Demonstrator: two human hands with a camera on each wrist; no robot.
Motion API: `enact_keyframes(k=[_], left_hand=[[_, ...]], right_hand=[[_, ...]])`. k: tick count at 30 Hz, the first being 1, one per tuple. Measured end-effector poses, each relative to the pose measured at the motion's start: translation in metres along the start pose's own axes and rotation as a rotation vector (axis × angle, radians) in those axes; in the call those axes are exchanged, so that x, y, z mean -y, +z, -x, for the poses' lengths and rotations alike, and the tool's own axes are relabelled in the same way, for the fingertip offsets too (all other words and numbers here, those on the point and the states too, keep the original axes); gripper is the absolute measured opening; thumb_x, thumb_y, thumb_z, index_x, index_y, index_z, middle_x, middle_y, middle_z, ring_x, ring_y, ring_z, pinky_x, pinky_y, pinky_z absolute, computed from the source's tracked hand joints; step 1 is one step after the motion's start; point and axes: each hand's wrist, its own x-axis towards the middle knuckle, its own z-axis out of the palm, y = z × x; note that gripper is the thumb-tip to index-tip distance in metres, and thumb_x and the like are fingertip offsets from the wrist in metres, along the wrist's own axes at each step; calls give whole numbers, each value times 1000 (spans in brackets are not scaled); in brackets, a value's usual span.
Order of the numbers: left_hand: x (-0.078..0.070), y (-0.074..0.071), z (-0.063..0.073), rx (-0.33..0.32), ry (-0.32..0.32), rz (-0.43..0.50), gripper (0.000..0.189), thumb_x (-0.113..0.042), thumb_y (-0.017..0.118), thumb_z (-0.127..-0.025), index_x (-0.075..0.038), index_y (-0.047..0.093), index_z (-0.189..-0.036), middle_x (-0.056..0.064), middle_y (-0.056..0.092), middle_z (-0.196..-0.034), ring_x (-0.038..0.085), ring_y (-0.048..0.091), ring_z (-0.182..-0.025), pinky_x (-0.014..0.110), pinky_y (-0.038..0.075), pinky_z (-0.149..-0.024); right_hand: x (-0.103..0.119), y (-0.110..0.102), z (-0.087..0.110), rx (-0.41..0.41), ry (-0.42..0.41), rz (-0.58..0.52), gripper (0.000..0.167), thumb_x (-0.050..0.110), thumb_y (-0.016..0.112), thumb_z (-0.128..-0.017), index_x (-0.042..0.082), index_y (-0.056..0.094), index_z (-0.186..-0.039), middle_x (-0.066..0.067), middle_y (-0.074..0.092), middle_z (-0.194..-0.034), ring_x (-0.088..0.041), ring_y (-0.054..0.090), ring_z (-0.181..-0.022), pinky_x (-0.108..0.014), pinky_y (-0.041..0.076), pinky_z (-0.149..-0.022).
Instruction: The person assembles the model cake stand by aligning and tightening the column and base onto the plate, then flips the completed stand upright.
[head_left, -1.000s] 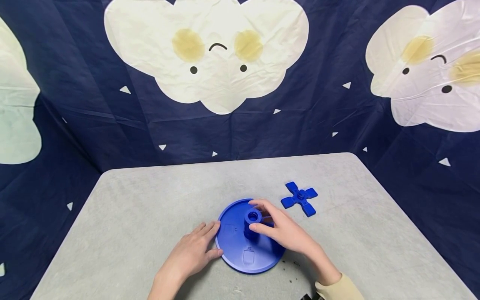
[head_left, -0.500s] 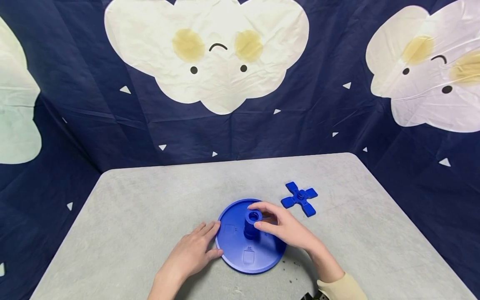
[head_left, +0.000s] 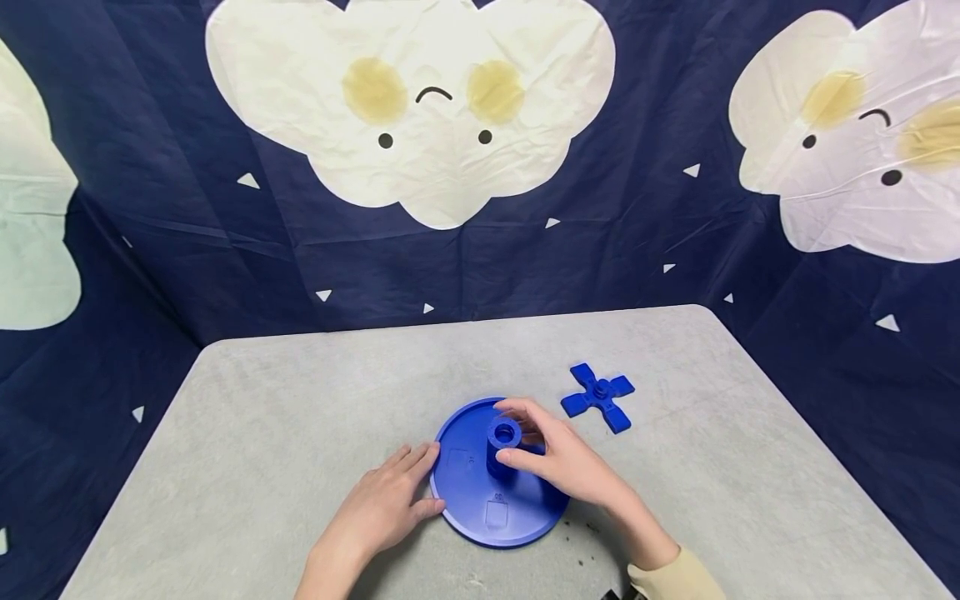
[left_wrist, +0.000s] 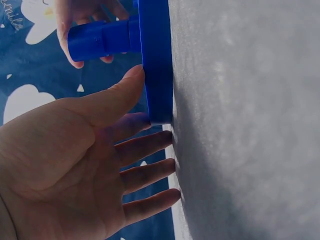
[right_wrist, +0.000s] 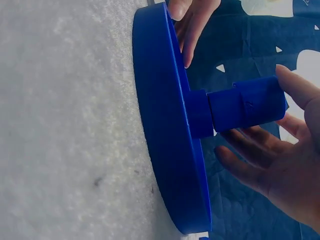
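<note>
A round blue disc with a raised rim (head_left: 468, 500) lies flat on the table. A short collar (right_wrist: 201, 114) rises from its middle, and a blue hollow tube (right_wrist: 252, 104) stands on that, with a thin seam between them in the right wrist view. My right hand (head_left: 573, 460) holds the tube near its top, thumb on the near side and fingers curled behind. My left hand (head_left: 382, 502) lies beside the disc; its thumb and forefinger touch the rim, and its fingers are fairly straight in the left wrist view.
A blue cross-shaped piece (head_left: 600, 393) with a small central knob lies beyond the disc, to the right. Small dark specks (head_left: 581, 542) dot the grey table (head_left: 300, 400) near the right wrist. A navy cloth with clouds (head_left: 450, 275) hangs behind.
My right hand shifted slightly right around the tube half a second ago and is now back to the left, thumb across its near side. The left hand and disc look unchanged.
</note>
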Motion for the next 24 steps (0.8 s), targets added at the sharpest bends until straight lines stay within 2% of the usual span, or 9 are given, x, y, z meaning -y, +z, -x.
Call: enact_keyframes(k=[3, 8, 13, 16, 21, 24], left_hand=[[0, 0, 0, -1, 4, 3, 73, -42, 75, -91, -11, 51, -152, 14, 52, -156, 43, 44, -148, 69, 42, -111], [0, 1, 1, -16, 17, 3, 72, -40, 76, -90, -9, 52, -151, 15, 54, -155, 43, 45, -147, 68, 43, -110], [0, 1, 1, -17, 16, 1, 73, -40, 76, -90, -9, 52, -151, 15, 53, -155, 43, 45, -147, 68, 43, -111], [0, 0, 0, -9, 11, 3, 73, -41, 76, -91, -10, 51, -152, 15, 53, -156, 43, 44, -148, 68, 42, -112], [0, 0, 0, -2, 8, 3, 74, -42, 75, -91, -10, 51, -152, 15, 52, -156, 43, 44, -148, 68, 41, -112], [1, 0, 1, -7, 11, 9, 74, -42, 76, -90, -10, 51, -152, 15, 52, -156, 43, 44, -148, 68, 41, -112]], right_hand=[[-2, -2, -1, 46, -33, -36, 52, 33, 66, -101, 34, 47, -150, -4, 56, -153, -19, 57, -136, -42, 50, -114], [-2, -5, -2, 100, -47, -99, 48, 28, 60, -105, 28, 48, -152, -7, 50, -158, -20, 49, -146, -25, 42, -118], [-1, -7, -2, 118, -42, -114, 43, 26, 58, -106, 26, 52, -149, -6, 51, -157, -19, 48, -146, -19, 41, -116], [-1, -6, -2, 104, -31, -107, 40, 27, 60, -105, 28, 55, -145, -4, 54, -154, -19, 52, -142, -24, 46, -114], [0, -3, -1, 57, 6, -80, 39, 34, 66, -102, 30, 56, -139, 3, 60, -143, -18, 61, -128, -44, 52, -110], [-1, -2, -1, 30, 14, -46, 39, 38, 68, -100, 31, 57, -136, 7, 63, -137, -17, 64, -122, -48, 53, -107]])
